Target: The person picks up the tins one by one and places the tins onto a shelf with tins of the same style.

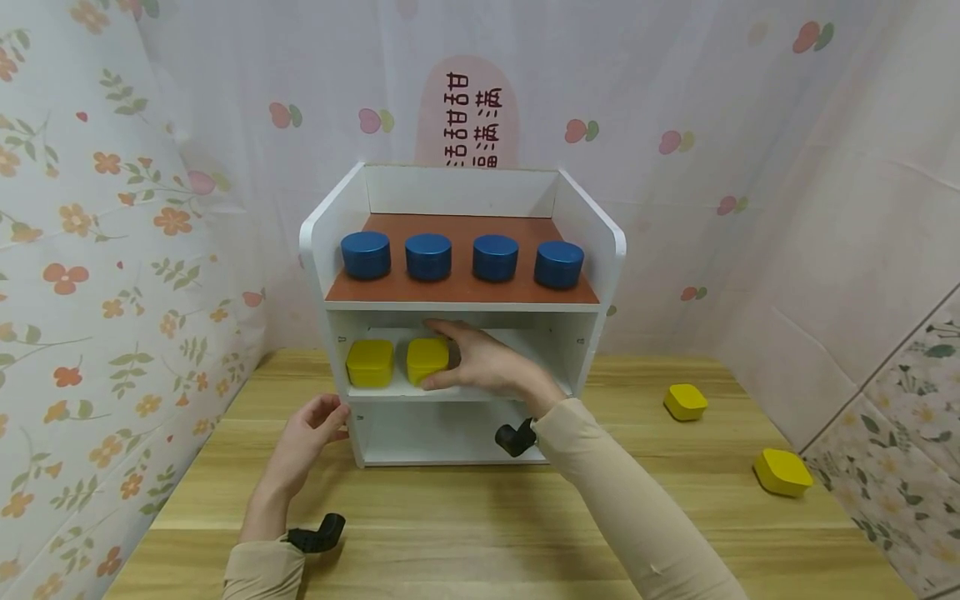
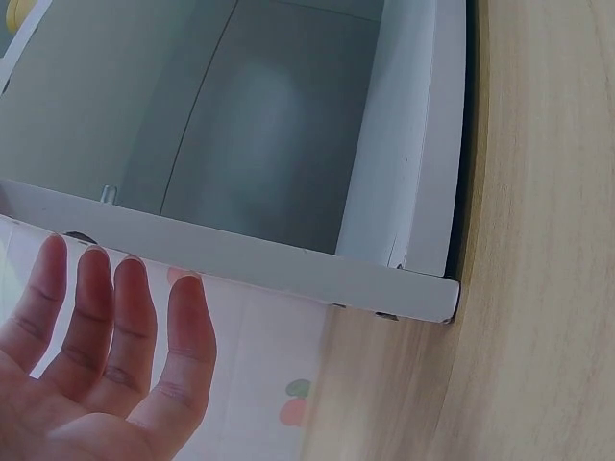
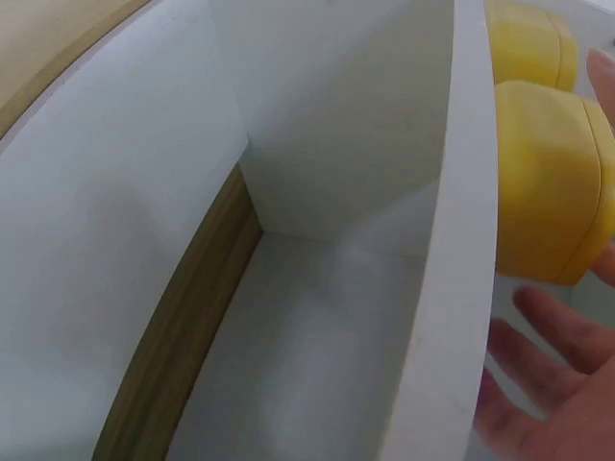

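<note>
My right hand [image 1: 491, 360] reaches into the middle level of a white shelf unit [image 1: 465, 307], with thumb and forefinger about a yellow square tin [image 1: 427, 360]. In the right wrist view this tin [image 3: 548, 182] stands on the shelf board, the remaining fingers spread beside it. To its left on the same board is another yellow tin [image 1: 371, 364]. My left hand [image 1: 303, 437] is at the unit's lower left side and holds nothing. Its fingertips lie right at the side panel [image 2: 240, 252] in the left wrist view, the fingers loosely bent.
Several round blue tins [image 1: 428, 257] stand in a row on the unit's brown top level. Two more yellow tins, a farther one [image 1: 686, 402] and a nearer one [image 1: 782, 472], lie on the wooden table [image 1: 420, 533] at right. A patterned curtain [image 1: 225, 100] hangs behind.
</note>
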### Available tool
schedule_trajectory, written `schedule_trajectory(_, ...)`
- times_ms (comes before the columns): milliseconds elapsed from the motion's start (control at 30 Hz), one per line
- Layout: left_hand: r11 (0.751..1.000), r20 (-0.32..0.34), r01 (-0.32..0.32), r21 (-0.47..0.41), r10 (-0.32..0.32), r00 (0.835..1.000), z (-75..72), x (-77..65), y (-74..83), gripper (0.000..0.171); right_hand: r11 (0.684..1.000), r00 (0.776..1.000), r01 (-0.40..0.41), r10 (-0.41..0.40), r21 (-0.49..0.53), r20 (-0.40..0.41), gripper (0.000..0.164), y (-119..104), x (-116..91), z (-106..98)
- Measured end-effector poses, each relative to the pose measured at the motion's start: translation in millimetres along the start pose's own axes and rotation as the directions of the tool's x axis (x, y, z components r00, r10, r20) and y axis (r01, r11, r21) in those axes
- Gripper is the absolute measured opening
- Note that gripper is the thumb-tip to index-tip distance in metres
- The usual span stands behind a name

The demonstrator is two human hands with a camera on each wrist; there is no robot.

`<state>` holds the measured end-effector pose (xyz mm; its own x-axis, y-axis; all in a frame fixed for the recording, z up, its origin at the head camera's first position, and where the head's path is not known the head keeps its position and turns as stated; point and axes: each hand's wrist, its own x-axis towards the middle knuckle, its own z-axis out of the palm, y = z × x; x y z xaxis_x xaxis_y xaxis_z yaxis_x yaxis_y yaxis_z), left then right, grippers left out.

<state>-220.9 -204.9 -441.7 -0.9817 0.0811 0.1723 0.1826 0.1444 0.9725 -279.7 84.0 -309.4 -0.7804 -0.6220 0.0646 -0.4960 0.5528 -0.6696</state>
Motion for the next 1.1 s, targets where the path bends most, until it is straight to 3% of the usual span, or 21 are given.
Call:
schedule_trajectory(167, 1.000, 0.002, -0.003, 0.002, 0.003, 1.000, -0.4, -0.7, 1.0, 0.036, 0.982, 0.996, 0.061, -0.071, -0.176, -0.051, 0.091, -2.4, -2.4, 3.3)
schedule_trajectory(300, 1.000, 0.000, 0.007, 0.003, -0.007, 1.000, -0.4, -0.6, 0.5, 0.036, 0.965, 0.989, 0.088, -0.113, -0.245, -0.093, 0.084, -4.2, -7.2, 6.3)
schedule_trajectory(567, 1.000, -0.006, -0.020, -0.002, 0.020, 1.000, 1.7, 0.2, 2.4, 0.033, 0.969, 0.971, 0.106, -0.150, -0.224, -0.189, 0.068, -9.0, -31.4, 7.9)
schedule_trajectory(933, 1.000, -0.007, -0.025, -0.012, 0.025, 1.000, 1.9, -0.6, 3.9, 0.031, 0.948, 0.896, 0.207, -0.282, -0.240, -0.343, 0.046, -12.5, -74.3, 2.2)
schedule_trajectory(1100, 0.999, -0.007, -0.032, -0.011, 0.032, 0.999, 1.7, -0.6, 2.3, 0.031, 0.952, 0.883, 0.225, -0.290, -0.210, -0.370, 0.037, -10.3, -95.4, -0.4)
